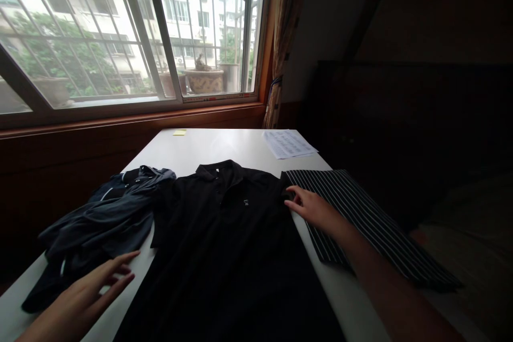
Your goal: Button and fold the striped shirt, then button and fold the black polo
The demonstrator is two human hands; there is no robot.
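1. The desk [192,149] carries all the cloth close together, so we judge that one hard tug could drag neighbouring pieces out of place.
2. The black shirt [236,256] lies spread front-up along the middle of the desk, its lower end running out of view. Pulled from one side only, it could twist or crease.
3. The clothes bundle [120,208] meets the shirt's sleeve on our left; its loose folds could catch and come along.
4. The striped cloth [360,206] lies beneath our right forearm and seems to reach past the desk's edge. A sweep of that arm could rumple it or tip it off.
5. Our right hand [308,206] is at the shirt's other sleeve, its grip loosely curled, thumb and finger slightly parted. We cannot tell whether fabric sits between them; a weak pinch could lose it.
6. Our left hand [100,288] is between bundle and shirt, its grip spread and holding nothing. Brushing sideways, it could snag a fold.
7. Counting the big things: one desk, one spread shirt, one bundle (pieces too tangled to count), one striped cloth.
8. Two hands, both ours.
9. Papers [289,143], seemingly several sheets, exact number unclear.
10. One yellow note [180,132], near the far left corner.
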